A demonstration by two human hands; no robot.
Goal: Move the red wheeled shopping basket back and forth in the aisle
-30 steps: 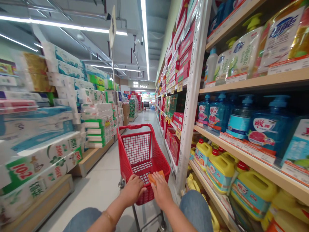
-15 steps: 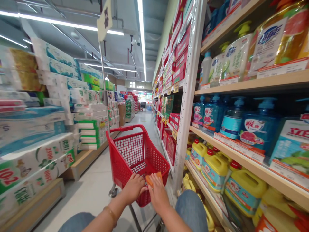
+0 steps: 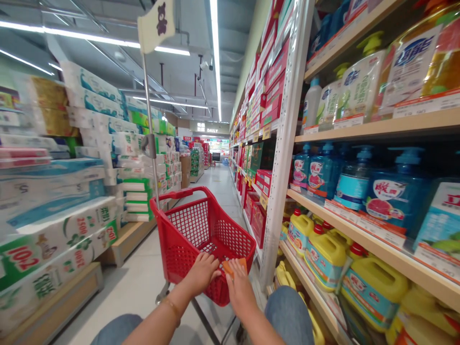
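Tissue packs (image 3: pixel 53 230) stacked along the left. Centre aisle: red cart (image 3: pixel 201 239), flag pole (image 3: pixel 149 134) at its left corner. Left hand (image 3: pixel 203 273) on the near rim, fingers curled over it. Right hand (image 3: pixel 240 290) beside, fingers together, on an orange pad (image 3: pixel 233 265). Yellow jugs (image 3: pixel 323 254) shelved right.

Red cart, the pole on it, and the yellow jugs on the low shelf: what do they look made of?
Red cart: moulded plastic by the look, an even red lattice with thick rounded rims; both hands rest on its near rim. Pole: probably metal, thin, grey, slightly shiny. Yellow jugs: glossy plastic with moulded handles and red caps, wrapped in printed labels.
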